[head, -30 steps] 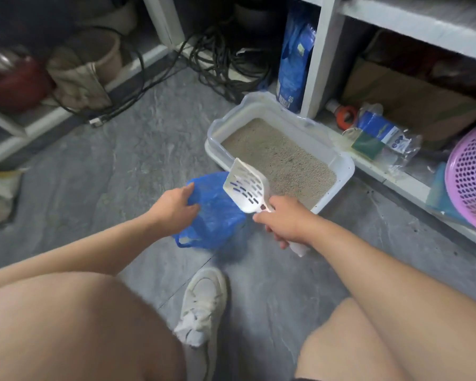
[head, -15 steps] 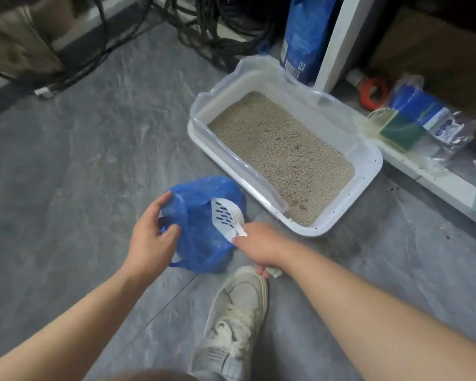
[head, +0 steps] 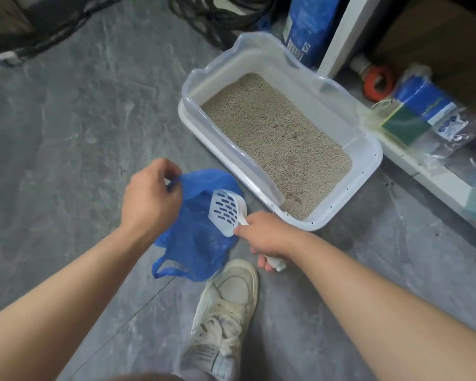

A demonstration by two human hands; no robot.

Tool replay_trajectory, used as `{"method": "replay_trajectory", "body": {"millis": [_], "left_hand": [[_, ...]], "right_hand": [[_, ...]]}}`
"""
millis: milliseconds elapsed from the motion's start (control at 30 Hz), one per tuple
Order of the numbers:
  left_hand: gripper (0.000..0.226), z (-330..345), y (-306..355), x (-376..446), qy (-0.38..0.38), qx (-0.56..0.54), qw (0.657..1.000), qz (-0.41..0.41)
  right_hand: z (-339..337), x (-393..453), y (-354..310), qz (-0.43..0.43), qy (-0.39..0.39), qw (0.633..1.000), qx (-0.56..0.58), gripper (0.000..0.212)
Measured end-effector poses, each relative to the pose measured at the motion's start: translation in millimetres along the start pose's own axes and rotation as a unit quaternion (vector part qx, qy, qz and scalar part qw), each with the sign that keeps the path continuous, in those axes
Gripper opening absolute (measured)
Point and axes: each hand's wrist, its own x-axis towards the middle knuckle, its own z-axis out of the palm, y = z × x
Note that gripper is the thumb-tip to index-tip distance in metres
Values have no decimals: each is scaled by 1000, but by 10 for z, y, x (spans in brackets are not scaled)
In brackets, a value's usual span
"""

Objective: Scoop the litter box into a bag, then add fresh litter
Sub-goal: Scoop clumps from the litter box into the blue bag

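Note:
A white litter box (head: 370,171) with a clear rim sits on the grey floor, filled with beige litter (head: 278,138). Just left of its near corner lies a blue plastic bag (head: 195,237). My left hand (head: 149,196) pinches the bag's upper edge and holds it up. My right hand (head: 267,237) grips the handle of a white slotted scoop (head: 226,211), whose blade is tipped over the bag's mouth. A blue litter sack (head: 311,26) stands behind the box.
My white shoe (head: 226,320) is planted right below the bag. A white shelf post (head: 344,31) and low shelf with packaged sponges (head: 412,116) and an orange roll (head: 379,82) flank the box's right side. Black cables (head: 220,15) lie behind it.
The view has dropped and closed in on the floor. The scoop went from raised beside the box down to the bag's mouth, and my left hand shifted its grip to the bag's upper edge.

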Motion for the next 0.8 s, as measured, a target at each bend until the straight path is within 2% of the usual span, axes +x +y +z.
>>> {"method": "replay_trajectory", "body": {"millis": [67, 167, 400, 467, 633, 733, 800], "left_hand": [[16, -24, -17, -34, 13, -45, 998, -29], [16, -6, -30, -87, -11, -62, 997, -45], [45, -12, 190, -71, -60, -10, 998, 23], [40, 10, 207, -35, -81, 28, 996, 20], [18, 52, 183, 29, -86, 64, 994, 7], [18, 24, 188, 68, -89, 88, 992, -15], [19, 2, 169, 98, -102, 92, 990, -29]], "right_hand": [[3, -25, 20, 8, -6, 1000, 6, 30], [5, -110, -12, -7, -12, 1000, 0, 28], [-486, -766, -58, -92, -30, 995, -15, 11], [-718, -978, -18, -101, -19, 995, -1, 4], [-1054, -1190, 57, -96, -11, 993, 64, 8], [-975, -1115, 66, -103, -1, 994, 41, 8], [-937, -1074, 54, -131, 34, 990, 37, 9]]}}
